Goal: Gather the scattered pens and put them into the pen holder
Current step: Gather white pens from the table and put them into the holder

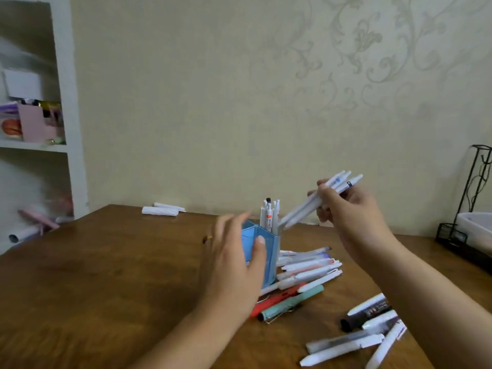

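The blue holder point(262, 253) stands mid-table with a few pens point(270, 215) upright in its far compartment; the right hand point(346, 206) is closed round a bundle point(314, 202) of white pens, tips angled down at the holder's right rim, so loading is the step in hand; the left hand point(237, 251) lies open against the holder's near side, steadying it, gripping nothing. Next, I judge, the bundle must tip upright and drop in; loose pens point(308, 270) beside the holder and more point(370, 328) nearer remain.
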